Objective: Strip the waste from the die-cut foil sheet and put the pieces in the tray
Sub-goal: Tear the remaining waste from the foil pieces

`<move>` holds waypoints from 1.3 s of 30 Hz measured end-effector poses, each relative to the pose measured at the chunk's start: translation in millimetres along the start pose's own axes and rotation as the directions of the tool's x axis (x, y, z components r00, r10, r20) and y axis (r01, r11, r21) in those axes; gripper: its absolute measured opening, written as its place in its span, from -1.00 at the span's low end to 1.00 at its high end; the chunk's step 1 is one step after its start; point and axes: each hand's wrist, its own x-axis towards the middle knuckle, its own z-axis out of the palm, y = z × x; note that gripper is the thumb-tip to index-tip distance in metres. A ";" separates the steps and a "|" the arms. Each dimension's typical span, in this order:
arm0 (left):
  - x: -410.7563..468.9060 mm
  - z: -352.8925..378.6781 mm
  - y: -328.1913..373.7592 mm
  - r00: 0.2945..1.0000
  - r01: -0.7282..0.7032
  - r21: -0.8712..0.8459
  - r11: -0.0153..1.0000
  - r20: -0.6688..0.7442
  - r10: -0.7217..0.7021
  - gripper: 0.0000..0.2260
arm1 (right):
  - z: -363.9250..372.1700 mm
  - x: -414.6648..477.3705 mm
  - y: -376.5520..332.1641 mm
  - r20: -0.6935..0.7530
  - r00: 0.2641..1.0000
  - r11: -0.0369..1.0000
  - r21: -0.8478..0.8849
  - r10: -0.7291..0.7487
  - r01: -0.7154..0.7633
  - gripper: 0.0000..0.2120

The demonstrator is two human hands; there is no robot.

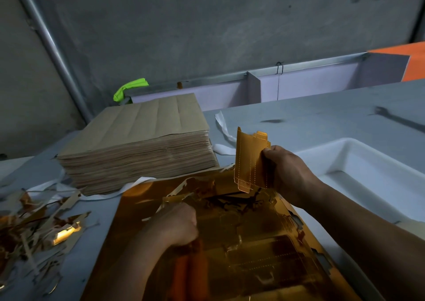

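A gold die-cut foil sheet [248, 250] lies flat on the grey table in front of me, with torn waste strips across its far edge. My right hand [289, 172] pinches a gold die-cut piece [249, 160] by its right edge and holds it upright above the sheet's far right corner. My left hand [177, 224] is curled into a fist pressed on the sheet's left part, gripping a strip of the foil waste at the sheet's torn edge. A white tray [345, 155] stands to the right of the sheet.
A thick stack of brown sheets [140, 144] stands at the back left. A heap of stripped gold and white waste [39, 227] lies at the left. White strips [222, 126] lie behind the stack. A grey wall rises behind the table.
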 end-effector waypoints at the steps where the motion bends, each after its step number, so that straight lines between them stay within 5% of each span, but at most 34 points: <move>1: -0.3 -2.3 -7.0 0.998 0.057 0.014 0.998 -0.023 -0.057 -0.96 | -0.1 0.3 0.4 -0.001 1.000 1.000 -0.007 -0.002 0.002 -0.80; 7: -3.1 -12.6 -40.7 0.917 0.316 0.102 0.943 -0.286 -0.277 -0.94 | 0.1 1.9 1.8 -0.007 1.000 1.000 -0.028 0.003 -0.003 -0.79; 11: 2.4 -11.4 -40.7 0.897 0.330 0.071 0.941 -0.335 -0.289 -0.82 | 0.0 2.7 2.7 -0.013 1.000 0.999 -0.032 0.004 -0.004 -0.80; 14: 8.9 -7.0 -28.1 0.879 0.223 -0.028 0.974 -0.426 -0.213 -0.63 | 0.0 3.5 3.0 -0.020 1.000 0.999 -0.041 0.002 -0.002 -0.79; 18: 13.6 5.6 8.1 0.902 -0.084 -0.250 0.965 -0.431 -0.033 -0.74 | -0.5 3.8 2.1 -0.020 1.000 1.000 0.010 0.008 -0.007 -0.78; 25: 13.2 39.2 79.8 0.888 -0.369 -0.212 0.905 -0.369 0.275 -0.71 | -3.5 0.7 -1.6 0.024 0.999 0.960 0.277 0.031 -0.037 -0.77; 30: 29.0 32.5 90.2 0.913 -0.163 -0.323 0.932 -0.407 0.018 -0.77 | -3.4 0.3 -1.9 -0.005 0.999 0.956 0.291 0.050 -0.046 -0.62; 33: 37.6 24.1 69.8 0.949 -0.024 -0.484 0.874 -0.285 -0.132 -0.78 | -4.0 2.0 -1.5 -0.001 0.999 0.962 0.268 0.051 -0.049 -0.64; 39: 40.7 16.9 40.8 0.960 0.092 -0.320 0.943 -0.223 -0.169 -0.91 | -5.0 3.7 -0.2 0.006 0.998 0.960 0.275 0.059 -0.059 -0.64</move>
